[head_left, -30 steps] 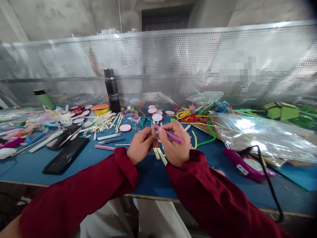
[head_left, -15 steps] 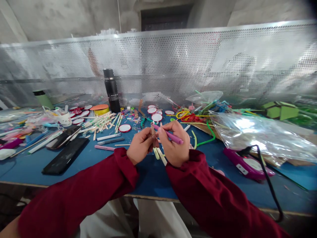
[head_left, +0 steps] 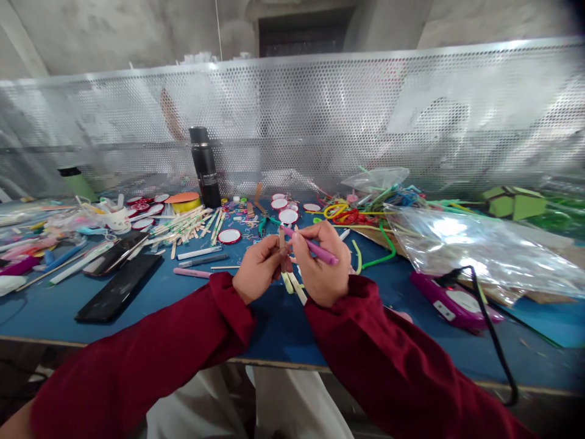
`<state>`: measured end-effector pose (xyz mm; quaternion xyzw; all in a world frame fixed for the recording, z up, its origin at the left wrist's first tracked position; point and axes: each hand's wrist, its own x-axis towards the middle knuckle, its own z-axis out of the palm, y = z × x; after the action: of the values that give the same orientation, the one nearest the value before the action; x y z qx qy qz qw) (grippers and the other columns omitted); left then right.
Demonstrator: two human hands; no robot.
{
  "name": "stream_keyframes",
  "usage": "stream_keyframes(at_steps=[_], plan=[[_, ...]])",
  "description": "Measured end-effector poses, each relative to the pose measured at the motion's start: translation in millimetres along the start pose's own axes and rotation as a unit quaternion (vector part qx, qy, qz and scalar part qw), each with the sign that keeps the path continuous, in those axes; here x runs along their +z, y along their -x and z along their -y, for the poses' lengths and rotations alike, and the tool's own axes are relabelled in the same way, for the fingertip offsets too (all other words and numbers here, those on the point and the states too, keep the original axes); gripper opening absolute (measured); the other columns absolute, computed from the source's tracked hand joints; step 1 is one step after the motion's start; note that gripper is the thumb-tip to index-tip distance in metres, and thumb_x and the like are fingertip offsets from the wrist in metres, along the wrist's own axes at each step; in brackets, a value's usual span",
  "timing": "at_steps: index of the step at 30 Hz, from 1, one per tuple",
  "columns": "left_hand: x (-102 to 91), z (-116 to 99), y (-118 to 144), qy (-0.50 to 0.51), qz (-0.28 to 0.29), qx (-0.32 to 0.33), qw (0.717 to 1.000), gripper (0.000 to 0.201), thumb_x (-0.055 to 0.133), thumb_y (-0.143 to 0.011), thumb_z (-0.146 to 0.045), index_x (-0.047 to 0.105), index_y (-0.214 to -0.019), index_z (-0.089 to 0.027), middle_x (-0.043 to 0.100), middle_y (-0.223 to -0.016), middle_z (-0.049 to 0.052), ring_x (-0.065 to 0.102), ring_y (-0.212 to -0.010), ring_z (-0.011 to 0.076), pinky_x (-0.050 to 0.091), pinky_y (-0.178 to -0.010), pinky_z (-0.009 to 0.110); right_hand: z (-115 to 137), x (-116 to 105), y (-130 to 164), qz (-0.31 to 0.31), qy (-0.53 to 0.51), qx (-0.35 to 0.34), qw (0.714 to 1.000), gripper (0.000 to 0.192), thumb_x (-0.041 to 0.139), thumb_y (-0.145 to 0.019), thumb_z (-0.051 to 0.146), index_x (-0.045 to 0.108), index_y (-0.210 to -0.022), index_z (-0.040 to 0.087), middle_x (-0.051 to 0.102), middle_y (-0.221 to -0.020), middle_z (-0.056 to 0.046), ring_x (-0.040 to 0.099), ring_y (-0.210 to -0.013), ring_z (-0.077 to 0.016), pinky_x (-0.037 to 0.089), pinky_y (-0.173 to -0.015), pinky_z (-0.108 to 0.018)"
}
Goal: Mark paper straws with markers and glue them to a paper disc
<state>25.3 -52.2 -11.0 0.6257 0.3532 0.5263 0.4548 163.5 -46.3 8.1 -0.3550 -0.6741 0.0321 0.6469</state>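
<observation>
My left hand is closed on a small flat wooden stick, held upright between thumb and fingers. A purple pen is gripped in my right hand, its tip against or very near the top of the stick. Just under the hands, pale craft sticks lie on the blue tabletop. Left of my left hand rest a pink pen, a grey pen and a white pen. The fingertips partly hide the stick.
A black bottle stands at the back, before a perforated metal screen. A dark phone lies left, near a pile of craft sticks. At right are clear plastic, pipe cleaners and a purple corded device.
Both hands keep nearly the same pose, with the pen still at the stick's top. The whole view has shifted very slightly.
</observation>
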Motion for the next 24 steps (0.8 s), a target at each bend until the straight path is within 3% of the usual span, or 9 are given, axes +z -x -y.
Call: stream_keyframes(at_steps=[24], plan=[[-1.9,-0.1,-0.8,0.016,-0.001,0.000,1.000,0.026,0.059,-0.091,-0.043,0.053,-0.087,-0.018,0.060,-0.064,-0.004,0.044,-0.042,0.0061,0.028,-0.039,0.020,4.6,-1.6,-1.0,-0.003,0.003,0.013,1.000,0.012,0.059,-0.087,0.024,0.058,-0.075,0.023,0.065,-0.070,0.002,0.063,-0.068,-0.0159,0.046,-0.064,-0.030]])
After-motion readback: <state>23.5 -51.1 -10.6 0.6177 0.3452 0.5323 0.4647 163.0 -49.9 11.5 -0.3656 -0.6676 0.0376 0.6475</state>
